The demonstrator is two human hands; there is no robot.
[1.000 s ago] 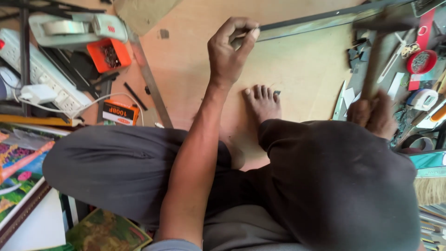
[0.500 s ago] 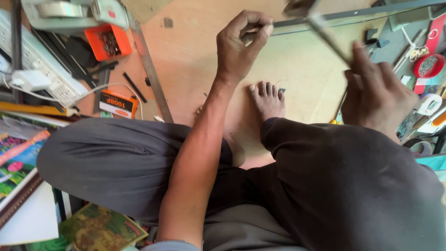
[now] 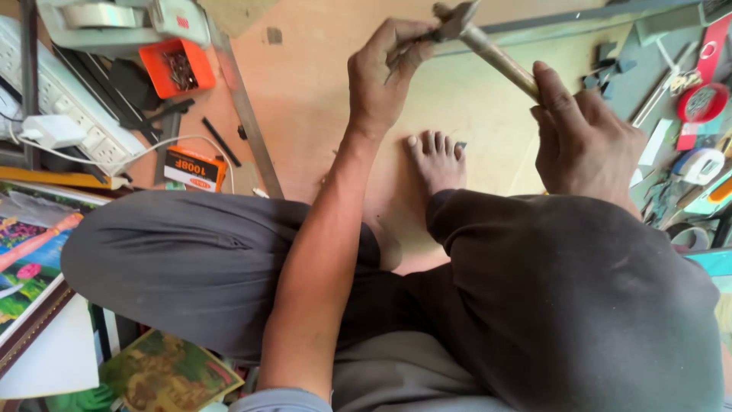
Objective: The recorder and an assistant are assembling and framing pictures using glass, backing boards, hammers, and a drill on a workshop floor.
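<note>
My left hand (image 3: 385,76) is pinched on a small nail at the far edge of a pale wooden board (image 3: 320,84); the nail itself is barely visible between the fingertips. My right hand (image 3: 583,141) grips the wooden handle of a hammer (image 3: 476,34), whose metal head sits right at the left fingertips. A dark metal strip (image 3: 564,23) runs along the board's far edge. My bare foot (image 3: 436,160) rests on the board, and my legs in dark trousers fill the lower half of the view.
An orange tray of small nails (image 3: 179,67), a white power strip (image 3: 65,99) with a plug, a small orange box (image 3: 194,168) and a metal ruler (image 3: 245,114) lie at left. Framed colourful pictures (image 3: 30,259) lean at lower left. Tape rolls and tools (image 3: 698,114) crowd the right.
My right hand has swung the hammer from the far right, down and leftwards, until its head reached my left fingertips. My left hand has stayed on the board's far edge.
</note>
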